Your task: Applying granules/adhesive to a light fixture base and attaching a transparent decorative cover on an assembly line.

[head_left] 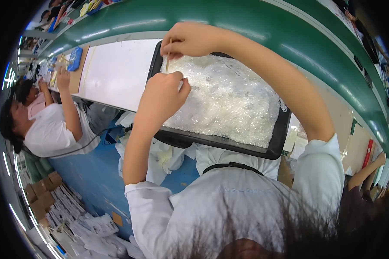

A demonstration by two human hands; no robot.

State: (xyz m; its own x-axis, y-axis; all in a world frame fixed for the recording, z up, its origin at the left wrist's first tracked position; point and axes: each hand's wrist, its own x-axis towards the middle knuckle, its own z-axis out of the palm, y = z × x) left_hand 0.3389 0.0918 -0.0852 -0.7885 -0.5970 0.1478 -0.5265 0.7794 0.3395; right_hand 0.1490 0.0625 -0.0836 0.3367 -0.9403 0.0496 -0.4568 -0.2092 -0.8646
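Note:
A black tray [263,151] in front of me holds a wide, glittering sheet of clear bubbly material [229,101], which looks like bubble wrap. My right hand [186,39] is over the tray's far left corner, its fingers closed round a thin, pale, wood-coloured stick [167,64] that points down toward the material. Just nearer to me, my left hand [162,96] hovers over the tray's left side with its fingers curled in. What the left fingers hold, if anything, is hidden. The stick's lower end is close to the left hand; contact between them cannot be made out.
A white tabletop [116,71] runs left of the tray, and a green conveyor belt [129,23] passes behind it. At the left, a person in white [56,129] works near a blue bin [74,59]. Packed bags [93,224] and cartons [41,194] lie at the lower left.

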